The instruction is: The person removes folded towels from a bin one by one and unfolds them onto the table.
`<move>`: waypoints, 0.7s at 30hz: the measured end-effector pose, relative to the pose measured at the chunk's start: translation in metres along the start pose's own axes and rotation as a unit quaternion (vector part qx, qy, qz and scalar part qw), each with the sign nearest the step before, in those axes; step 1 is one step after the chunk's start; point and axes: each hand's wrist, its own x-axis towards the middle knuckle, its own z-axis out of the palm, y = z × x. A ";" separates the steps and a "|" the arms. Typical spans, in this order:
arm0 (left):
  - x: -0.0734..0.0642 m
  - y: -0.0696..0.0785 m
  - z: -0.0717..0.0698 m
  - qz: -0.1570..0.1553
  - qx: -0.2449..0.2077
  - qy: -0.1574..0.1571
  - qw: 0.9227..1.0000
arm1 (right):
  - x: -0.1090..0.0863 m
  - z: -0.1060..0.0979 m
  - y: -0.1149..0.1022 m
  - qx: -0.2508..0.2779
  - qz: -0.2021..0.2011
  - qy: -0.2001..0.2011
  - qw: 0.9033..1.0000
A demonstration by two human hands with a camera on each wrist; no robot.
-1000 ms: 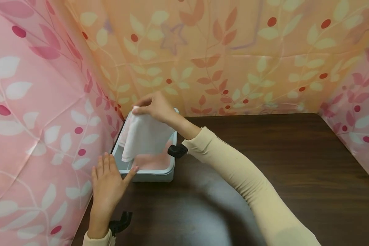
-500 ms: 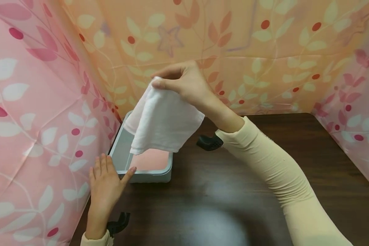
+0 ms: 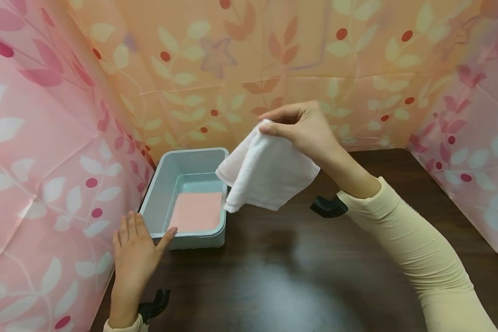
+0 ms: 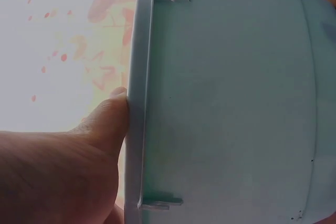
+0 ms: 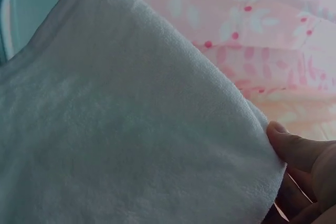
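Observation:
My right hand pinches a small white towel by one corner between thumb and fingers. The folded towel hangs down over the table, just right of a pale blue plastic tub. In the right wrist view the towel fills much of the frame, with my thumb on its edge. My left hand rests against the tub's near left corner, fingers straight and thumb spread along the front rim. The left wrist view has the thumb touching the rim beside the tub's outer wall. A flat pink piece lies inside the tub.
The tub stands on a dark wooden table, near its left edge. A pink patterned curtain runs close along the left, and an orange one hangs behind. Another pink curtain closes the right side.
My right hand has lifted the white towel out of the tub and carried it right, past the rim. The pink piece now shows fully. My left hand stays at the tub's corner.

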 end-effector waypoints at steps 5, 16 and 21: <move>0.002 0.000 -0.001 0.000 -0.005 0.001 1.000 | -0.017 -0.016 0.023 -0.044 0.035 -0.010 0.998; 0.002 -0.002 -0.001 -0.002 -0.004 -0.008 1.000 | -0.048 -0.032 0.075 -0.116 0.063 -0.066 0.989; 0.002 -0.001 -0.001 -0.002 -0.006 -0.013 1.000 | -0.063 -0.040 0.089 -0.135 0.075 -0.100 0.983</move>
